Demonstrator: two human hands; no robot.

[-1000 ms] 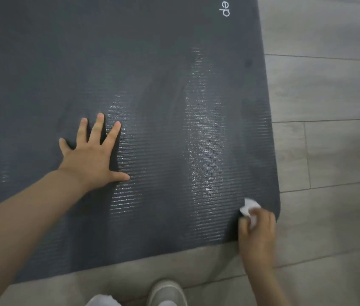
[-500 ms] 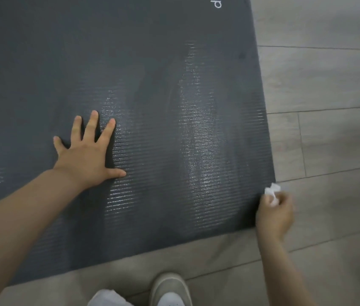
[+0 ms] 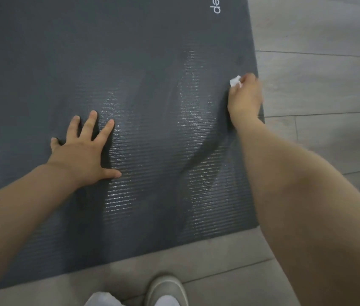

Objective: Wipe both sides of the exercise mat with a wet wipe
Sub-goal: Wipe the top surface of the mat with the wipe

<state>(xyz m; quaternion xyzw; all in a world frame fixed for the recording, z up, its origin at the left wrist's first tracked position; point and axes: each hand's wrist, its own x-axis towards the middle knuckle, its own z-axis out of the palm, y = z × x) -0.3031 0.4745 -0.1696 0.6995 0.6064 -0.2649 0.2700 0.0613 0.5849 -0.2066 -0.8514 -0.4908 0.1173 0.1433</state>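
Note:
A dark grey ribbed exercise mat (image 3: 130,62) lies flat on the floor and fills most of the view, with shiny wet streaks down its middle and right part. My left hand (image 3: 84,151) rests flat on the mat with fingers spread. My right hand (image 3: 244,98) is near the mat's right edge and grips a crumpled white wet wipe (image 3: 235,81) against the surface; only a small tip of the wipe shows past my fingers.
Grey wood-look floor planks (image 3: 320,85) lie to the right of the mat and below its near edge. A grey shoe (image 3: 165,290) with a white sock stands at the bottom centre, just off the mat. White lettering (image 3: 215,6) is printed near the mat's top right.
My right hand has moved with the wipe from the mat's near right corner up along the right edge, away from me. My left hand has stayed flat on the mat.

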